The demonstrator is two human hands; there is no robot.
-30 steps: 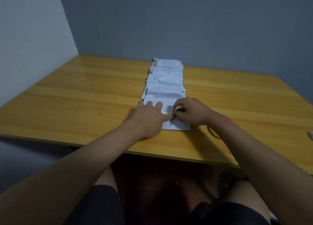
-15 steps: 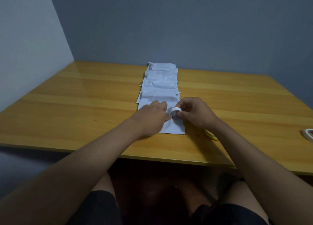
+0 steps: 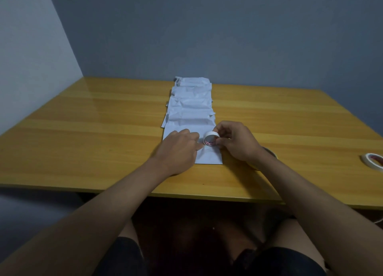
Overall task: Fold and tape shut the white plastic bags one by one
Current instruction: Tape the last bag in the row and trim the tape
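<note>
- Nearest the camera: person's two bare forearms reach forward over dark shorts and the near edge of the wooden counter (image 3: 83, 151).
- Left hand (image 3: 178, 149) lies palm down on the nearest white plastic bag (image 3: 209, 156), covering its left part. Fingers extended toward the tape roll; fingertips sit at or just beside the roll. Grip: flat and open as far as visible, nothing held; cannot tell whether a tape end is under the fingertips.
- Right hand (image 3: 236, 143) holds a small white tape roll (image 3: 211, 138) standing on edge over the nearest bag, fingers curled over the top, thumb below. Grip: closed round the roll. Red print visible inside the core.
- Nearest bag lies flat on the counter, its near edge square to the counter's front edge, between the two hands.
- Just right of the right wrist, partly hidden under the forearm: a yellowish ring (image 3: 267, 155), seemingly another tape roll; cannot tell for sure.
- Far right on the counter, well apart from the hands: a second white tape roll (image 3: 373, 163) lying flat, red print on its core, cut by the frame edge.
- Beyond the hands: a row of white plastic bags (image 3: 190, 107), crinkled and overlapping, running straight away from the nearest bag toward the far edge of the counter.
- Farthest: blue-grey wall behind the counter, lighter wall at left, meeting in a corner.
</note>
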